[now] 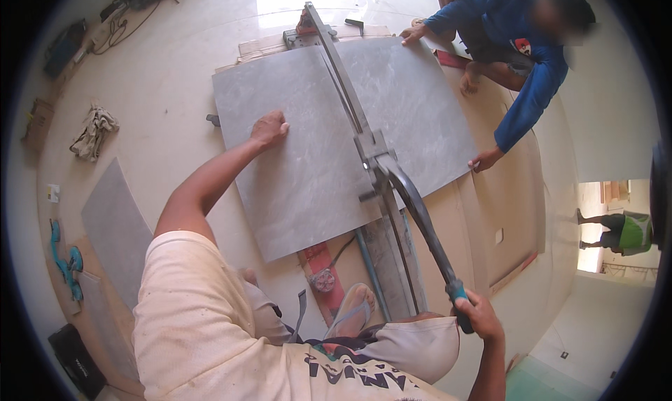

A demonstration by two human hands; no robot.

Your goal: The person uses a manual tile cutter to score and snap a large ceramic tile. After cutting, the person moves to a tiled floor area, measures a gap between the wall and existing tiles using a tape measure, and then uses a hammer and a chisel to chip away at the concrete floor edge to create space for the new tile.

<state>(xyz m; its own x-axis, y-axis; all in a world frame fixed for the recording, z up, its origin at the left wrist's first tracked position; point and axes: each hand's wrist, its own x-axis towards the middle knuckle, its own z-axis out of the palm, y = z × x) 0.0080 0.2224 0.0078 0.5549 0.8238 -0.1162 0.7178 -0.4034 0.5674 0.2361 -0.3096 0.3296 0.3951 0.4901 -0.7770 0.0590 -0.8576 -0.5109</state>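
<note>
A large grey tile (294, 177) lies across a manual tile cutter (374, 149), whose long rail runs over it from far to near. My left hand (270, 130) rests in a fist on the tile's left part, with nothing seen in it. At the near right, my right hand (481, 317) grips the teal-and-black end of the cutter's long curved handle (423, 222). The sliding carriage stands near the tile's near edge. A co-worker in a blue long-sleeved top (476, 9) crouches at the far right, touching the tile's right edge with both hands.
Another grey tile piece (119, 226) lies on the left floor, near a crumpled cloth (94, 133) and a teal tool (66, 264). A black case (77, 362) stands lower left. Cardboard sheets (514, 212) are at right. Tools and cables lie far left. Another person stands beyond a doorway.
</note>
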